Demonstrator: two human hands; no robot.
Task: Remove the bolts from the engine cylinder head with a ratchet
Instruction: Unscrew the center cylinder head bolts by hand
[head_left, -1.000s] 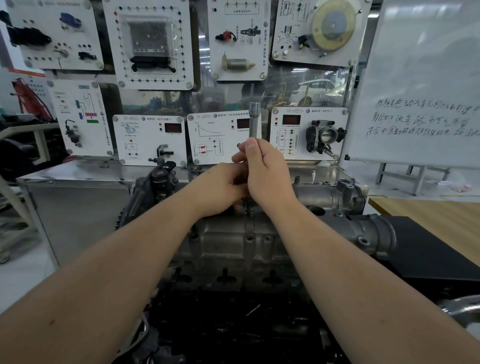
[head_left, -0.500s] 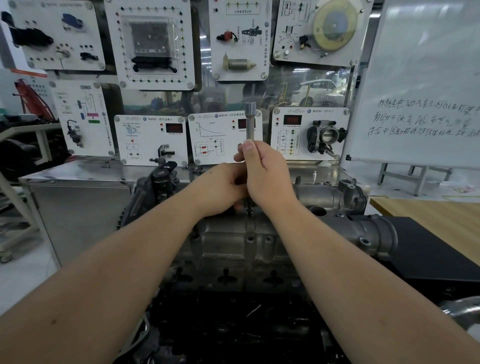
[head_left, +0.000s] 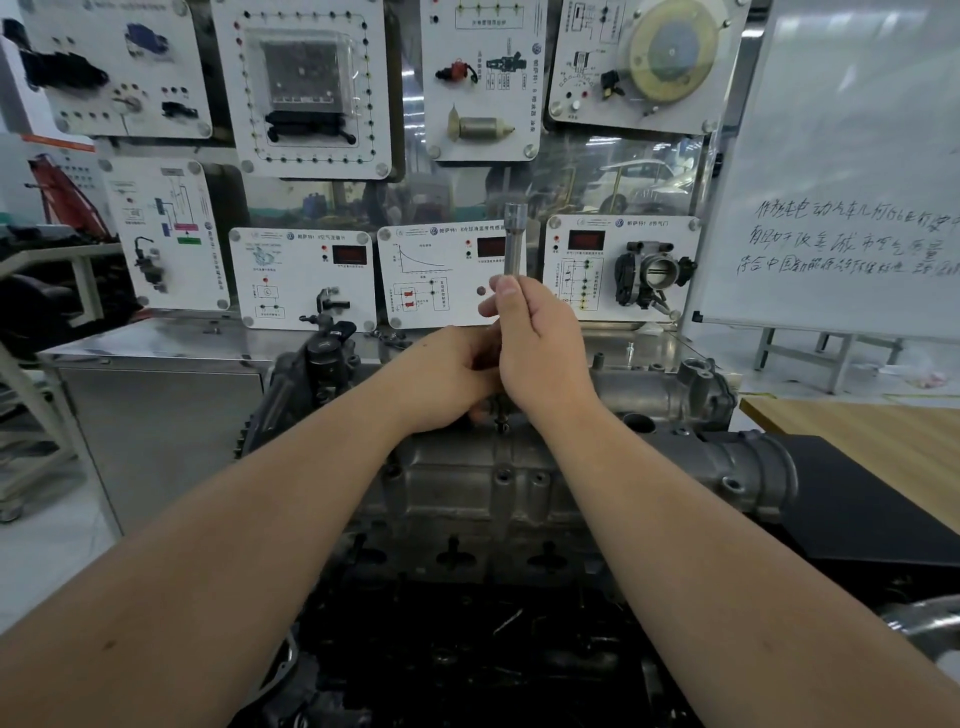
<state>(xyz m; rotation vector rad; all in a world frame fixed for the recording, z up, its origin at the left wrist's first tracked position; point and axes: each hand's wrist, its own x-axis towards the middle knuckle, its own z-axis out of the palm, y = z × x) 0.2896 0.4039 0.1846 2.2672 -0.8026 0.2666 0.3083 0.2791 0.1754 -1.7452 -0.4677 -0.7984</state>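
Note:
A grey metal engine cylinder head (head_left: 483, 499) stands in front of me, with several bolt holes along its top face. My right hand (head_left: 540, 348) grips a long silver socket extension (head_left: 515, 244) that stands upright above the head, its open end pointing up. My left hand (head_left: 452, 374) is curled around the lower part of the same tool, just left of the right hand. The tool's lower tip (head_left: 502, 423) shows under the hands, close to the head's top. What my left fingers hold is mostly hidden.
White training panels (head_left: 301, 280) with sensors stand right behind the engine on a steel cabinet (head_left: 156, 410). A whiteboard (head_left: 841, 171) is at the right, a wooden table (head_left: 872, 431) below it. Dark engine parts (head_left: 467, 649) lie under my forearms.
The upright tool has shifted slightly left and down with both hands still on it. The right thumb now lies higher along the shaft.

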